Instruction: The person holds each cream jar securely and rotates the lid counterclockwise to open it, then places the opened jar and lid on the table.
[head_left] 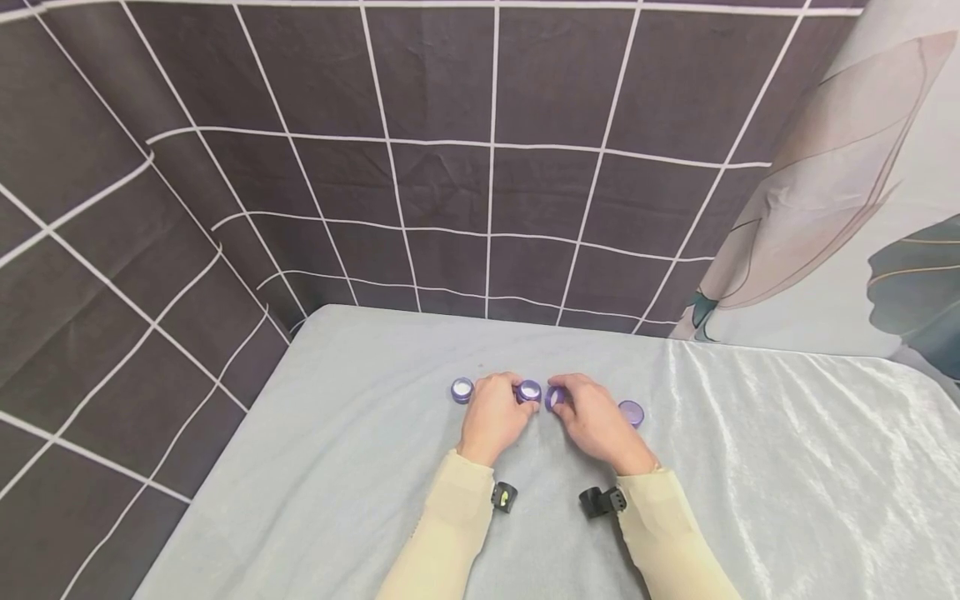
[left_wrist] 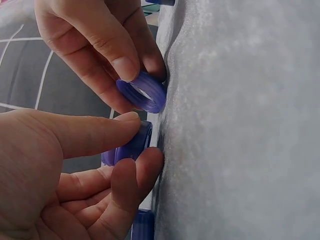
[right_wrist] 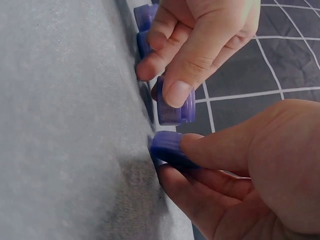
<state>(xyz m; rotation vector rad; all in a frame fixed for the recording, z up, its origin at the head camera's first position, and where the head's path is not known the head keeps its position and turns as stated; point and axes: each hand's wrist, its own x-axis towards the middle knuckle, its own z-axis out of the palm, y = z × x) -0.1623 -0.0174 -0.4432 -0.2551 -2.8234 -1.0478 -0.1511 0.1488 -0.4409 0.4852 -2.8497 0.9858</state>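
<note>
Left hand (head_left: 495, 417): thumb and fingers pinch a small purple jar (head_left: 529, 392) by its side wall; grip is firm enough to see on both faces in the left wrist view. The jar stands roughly upright, mouth up, with a whitish interior visible from above. Right hand (head_left: 595, 419): thumb and fingers pinch a purple lid (head_left: 554, 398) at its rim. The lid is tilted, nearly on edge, and its pale inner face shows in the head view. Jar and lid sit side by side between the two hands, near each other with a narrow gap. Both are at or just above the pale grey cloth (head_left: 360, 467); contact with the cloth cannot be told for certain. A second purple jar (head_left: 462, 391), also light inside, stands on the cloth just beside the left hand, on its outer side. A second purple lid (head_left: 632, 413) lies flat on the cloth just beside the right hand, on its outer side. Both forearms are in cream sleeves (head_left: 448, 529), and a black wrist device (head_left: 505, 497) shows at the inner side of each. Behind the cloth: a dark backdrop (head_left: 435, 183) with white grid lines; to its right, a pale curtain (head_left: 817, 308) with large leaf shapes.
</note>
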